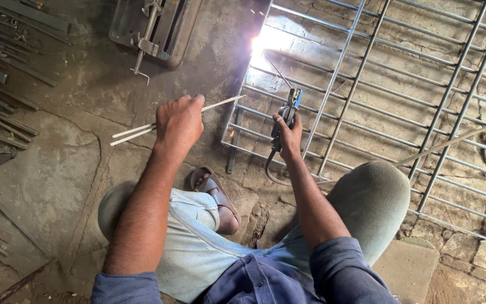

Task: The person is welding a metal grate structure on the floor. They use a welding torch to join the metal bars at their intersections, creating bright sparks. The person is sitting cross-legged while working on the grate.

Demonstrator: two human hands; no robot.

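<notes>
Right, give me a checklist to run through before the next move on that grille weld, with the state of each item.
1. Right hand grips the electrode holder: ok.
2. Electrode tip meets the metal grille at the bright arc: ok.
3. Left hand holds the spare welding rods away from the arc: ok.
4. Hands covered by gloves: not ok, both bare.
5. Foot protected: not ok, open sandal close to the grille.
6. Cable clear of the hot joint: ok, it loops back toward the knee.
</notes>
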